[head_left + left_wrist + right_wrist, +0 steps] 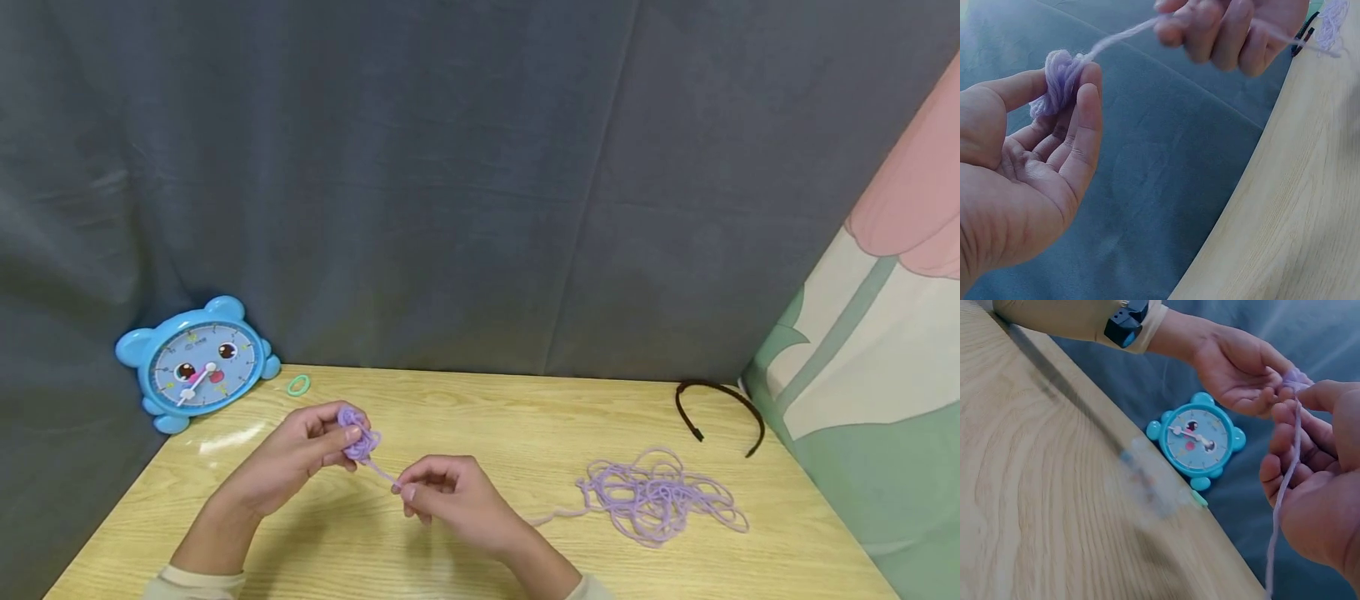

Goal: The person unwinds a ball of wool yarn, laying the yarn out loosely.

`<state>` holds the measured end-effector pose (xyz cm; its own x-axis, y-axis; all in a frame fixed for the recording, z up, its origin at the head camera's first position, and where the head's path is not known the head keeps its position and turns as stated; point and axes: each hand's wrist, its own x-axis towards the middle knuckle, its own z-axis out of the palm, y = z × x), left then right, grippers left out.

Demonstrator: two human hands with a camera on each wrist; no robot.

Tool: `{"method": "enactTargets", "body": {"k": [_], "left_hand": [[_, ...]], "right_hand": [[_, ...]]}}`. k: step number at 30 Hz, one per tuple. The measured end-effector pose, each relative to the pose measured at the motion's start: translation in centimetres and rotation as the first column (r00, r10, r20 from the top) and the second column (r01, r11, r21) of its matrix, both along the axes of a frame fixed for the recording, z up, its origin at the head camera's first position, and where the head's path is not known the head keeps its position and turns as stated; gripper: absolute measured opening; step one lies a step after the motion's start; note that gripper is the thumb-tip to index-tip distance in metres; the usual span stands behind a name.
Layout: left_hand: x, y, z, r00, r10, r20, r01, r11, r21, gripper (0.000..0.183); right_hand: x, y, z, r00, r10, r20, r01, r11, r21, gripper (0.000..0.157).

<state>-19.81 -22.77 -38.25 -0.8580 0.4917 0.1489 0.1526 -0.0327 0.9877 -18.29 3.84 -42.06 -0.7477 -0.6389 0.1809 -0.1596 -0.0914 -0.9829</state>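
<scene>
In the head view my left hand (288, 458) pinches a small wound bundle of purple yarn (358, 433) between thumb and fingers, above the table. A strand runs taut from the bundle to my right hand (457, 500), which pinches it between thumb and index finger. In the left wrist view the looped bundle (1060, 84) sits at the left fingertips, and the strand (1124, 34) stretches over to the right hand. Past the right palm the yarn trails down in the right wrist view, toward a loose tangle of purple yarn (660, 500) on the table.
At the table's back left stands a blue bear-shaped clock (202, 367), with a small green ring (298, 385) beside it. A dark headband (738, 396) lies at the back right. Behind the wooden table (480, 408) hangs a dark grey curtain (450, 183).
</scene>
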Motion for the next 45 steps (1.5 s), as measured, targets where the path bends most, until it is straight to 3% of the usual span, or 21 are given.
{"method": "enactTargets", "body": {"k": [9,28,40,45], "left_hand": [[0.0,-0.4,0.1,1.0,0.002,-0.011,-0.002,1.0,0.006,0.013],[0.1,-0.2,0.2,0.997,-0.08,0.018,0.08,0.997,0.014,0.022],[0.0,-0.4,0.1,0.998,-0.068,0.012,0.068,0.998,0.002,0.021],[0.0,-0.4,0.2,0.998,-0.059,0.002,0.059,0.998,0.006,0.019]], "right_hand": [[-0.3,3.5,0.7,0.993,-0.119,-0.02,0.121,0.989,0.08,0.025],[-1.0,9.3,2.4,0.946,-0.295,-0.132,0.295,0.955,-0.021,0.011],[-1.3,11.8,3.4,0.913,-0.389,-0.122,0.379,0.92,-0.1,0.02],[-1.1,13.0,4.0,0.901,-0.429,-0.06,0.422,0.901,-0.105,0.018]]}}
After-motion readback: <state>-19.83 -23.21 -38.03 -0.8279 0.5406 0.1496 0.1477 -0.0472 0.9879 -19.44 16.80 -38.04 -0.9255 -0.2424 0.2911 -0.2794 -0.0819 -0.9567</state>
